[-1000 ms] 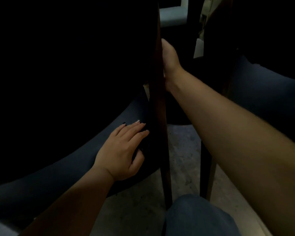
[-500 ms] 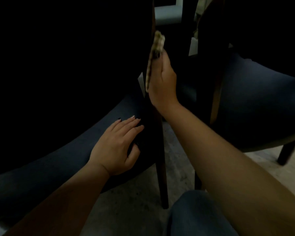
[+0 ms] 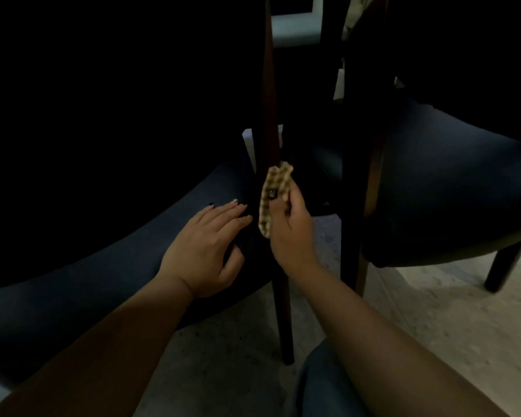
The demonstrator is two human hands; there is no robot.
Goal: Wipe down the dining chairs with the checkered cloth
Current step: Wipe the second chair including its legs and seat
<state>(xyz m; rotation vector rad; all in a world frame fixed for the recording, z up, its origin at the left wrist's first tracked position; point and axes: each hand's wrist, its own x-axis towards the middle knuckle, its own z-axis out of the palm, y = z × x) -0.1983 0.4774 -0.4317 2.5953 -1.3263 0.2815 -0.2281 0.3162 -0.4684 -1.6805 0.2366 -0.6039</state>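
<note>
Your right hand (image 3: 291,233) works in a narrow gap between two chairs. The dark wooden leg (image 3: 278,284) of the left chair stands directly against it, and the left hand (image 3: 206,248) rests flat on that chair's blue seat (image 3: 88,275). To the right, the second chair's leg (image 3: 354,245) and seat (image 3: 442,200) close the gap. Open floor (image 3: 433,320) lies lower right; your knee (image 3: 319,383) blocks the near side.

Probably a home dining area (dimly lit), upholstered dining chairs (image 3: 433,182), speckled floor (image 3: 433,311)
</note>
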